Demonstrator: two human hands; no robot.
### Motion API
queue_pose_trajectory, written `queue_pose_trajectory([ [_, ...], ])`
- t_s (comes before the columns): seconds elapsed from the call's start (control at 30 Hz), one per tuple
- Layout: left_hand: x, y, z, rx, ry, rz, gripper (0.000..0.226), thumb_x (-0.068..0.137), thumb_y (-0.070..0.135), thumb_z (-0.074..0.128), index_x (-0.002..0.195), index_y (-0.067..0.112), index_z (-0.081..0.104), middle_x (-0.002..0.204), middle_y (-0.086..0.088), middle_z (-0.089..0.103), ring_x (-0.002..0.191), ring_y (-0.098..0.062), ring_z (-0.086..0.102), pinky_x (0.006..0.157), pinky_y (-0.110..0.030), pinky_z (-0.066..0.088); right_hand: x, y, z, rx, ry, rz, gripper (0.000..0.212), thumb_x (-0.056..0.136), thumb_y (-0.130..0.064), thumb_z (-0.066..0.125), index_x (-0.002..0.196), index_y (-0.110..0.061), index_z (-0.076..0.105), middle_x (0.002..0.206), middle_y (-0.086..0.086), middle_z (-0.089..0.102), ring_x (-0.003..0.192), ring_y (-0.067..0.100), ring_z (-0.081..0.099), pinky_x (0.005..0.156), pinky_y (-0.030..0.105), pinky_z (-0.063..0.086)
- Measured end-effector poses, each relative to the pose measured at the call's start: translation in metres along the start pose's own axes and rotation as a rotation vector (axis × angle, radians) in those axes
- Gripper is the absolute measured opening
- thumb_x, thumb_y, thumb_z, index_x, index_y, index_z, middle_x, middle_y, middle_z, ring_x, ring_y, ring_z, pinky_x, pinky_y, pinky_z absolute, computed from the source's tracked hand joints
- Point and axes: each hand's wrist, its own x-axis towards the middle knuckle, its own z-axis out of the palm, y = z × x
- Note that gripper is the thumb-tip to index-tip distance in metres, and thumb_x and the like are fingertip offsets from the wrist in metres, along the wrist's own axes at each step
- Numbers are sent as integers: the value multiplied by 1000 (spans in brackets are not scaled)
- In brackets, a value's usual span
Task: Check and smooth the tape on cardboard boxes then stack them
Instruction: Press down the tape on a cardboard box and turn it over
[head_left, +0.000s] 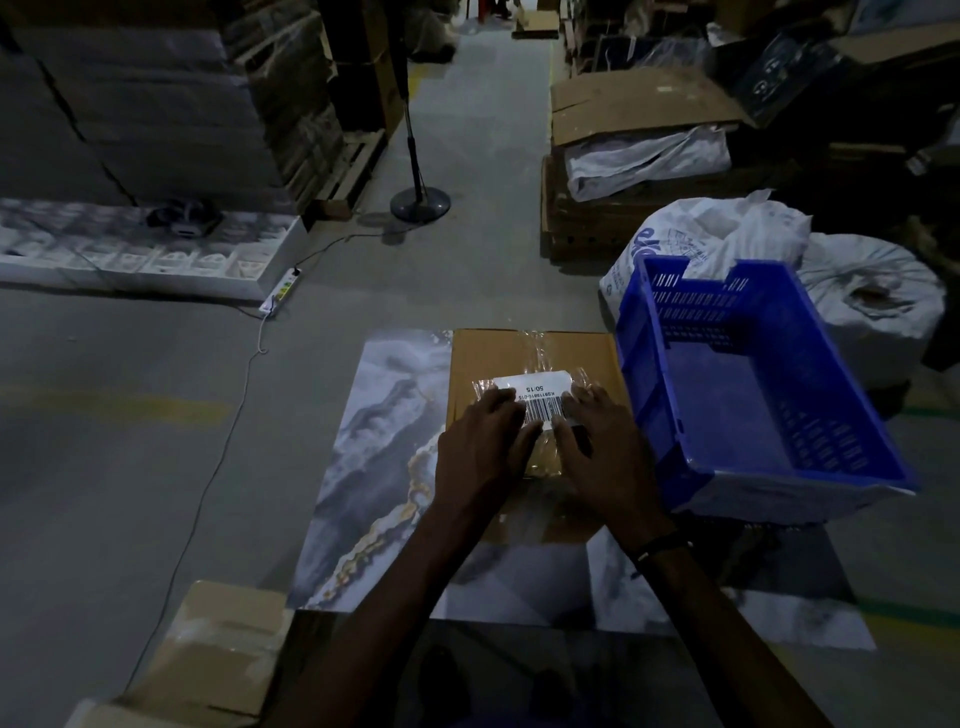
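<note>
Both hands are down flat on top of the cardboard box (535, 364), which lies on a marble-patterned sheet (379, 447) on the floor, in the middle of the scene. The left hand (480, 452) is spread palm-down, fingers open and extended, fingertips resting on the left end of the white barcode label (537, 397). The right hand (602, 447) mirrors it on the right end of the label, fingers also open and laid flat, gripping nothing. A dark band (662, 545) sits on the right wrist.

The label lies under a crinkled strip of clear tape (535, 345) that runs from the far edge of the box down toward the hands. Both thumbs angle inward below the label, nearly meeting over the tape.

Just right of the box, touching or very close to its right edge, a blue plastic crate (753, 384) sits tilted. Behind it on the far right are white sacks (872, 301). At near left, another cardboard box (208, 654) with taped flaps sits at the corner of the sheet. Farther off on the left, a white power strip (278, 293) lies on the concrete floor (130, 415), its cable trailing toward the near side, and a fan stand base (420, 202) stands in the far aisle.
</note>
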Motion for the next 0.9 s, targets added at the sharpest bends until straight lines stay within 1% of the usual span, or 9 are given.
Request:
queue_pose_trajectory([
  [0.07,-5,-5,-2,-62,-56,24,30,100,48,57,111,22,68,135,4,60,112,-18,63,80,-33,55,-4,7,0,13,-6,-15,47,106,-42,43,148,-21,51,159,1,42,153,15,25,125,42,20],
  [0.17,-19,-14,-4,-49,-112,62,50,101,55,53,137,22,60,155,0,47,143,-20,42,112,-43,42,-12,12,2,9,102,-71,45,104,-45,44,139,-20,59,154,3,50,151,18,30,125,48,21],
  [0.23,-31,-20,-7,-42,-61,92,56,100,58,51,143,23,56,161,-4,38,153,-21,27,120,-49,31,-16,10,3,19,175,-98,36,102,-40,55,131,-19,65,149,3,55,149,20,35,123,53,24],
  [0.37,-54,-31,-8,-131,-26,72,68,94,62,61,150,26,48,170,-3,15,158,-22,8,116,-56,37,-23,9,3,48,265,-129,39,97,-46,61,123,-17,70,146,4,57,147,23,38,116,56,34],
  [0.43,-62,-34,-7,-195,-38,11,78,88,60,71,153,29,43,171,-2,5,158,-24,7,110,-56,45,-29,13,2,104,255,-112,54,96,-60,56,128,-18,67,151,4,52,151,24,32,119,54,33],
  [0.5,-69,-35,-7,-260,-44,-41,80,86,55,76,155,35,39,171,-1,-2,157,-25,12,105,-54,51,-38,19,1,172,235,-116,61,91,-61,63,136,-20,64,160,5,40,154,24,25,120,52,32],
  [0.63,-74,-36,-4,-352,-36,-79,76,90,35,75,156,37,36,171,0,-5,151,5,7,108,-36,44,-58,28,2,259,163,-50,79,79,-46,84,148,-27,50,170,0,12,157,24,15,119,42,30],
  [0.77,-71,-33,-2,-303,-52,-108,79,88,26,80,154,39,39,171,-5,1,140,-6,26,105,-35,47,-60,36,10,286,167,-4,78,82,-45,82,151,-32,47,170,-2,13,155,22,22,116,39,37],
  [0.9,-60,-31,-10,-289,-7,-135,69,91,40,74,152,43,40,171,0,7,145,-24,37,107,-52,48,-47,32,6,264,196,-15,73,84,-45,81,149,-33,50,167,4,23,149,31,34,112,50,46],
])
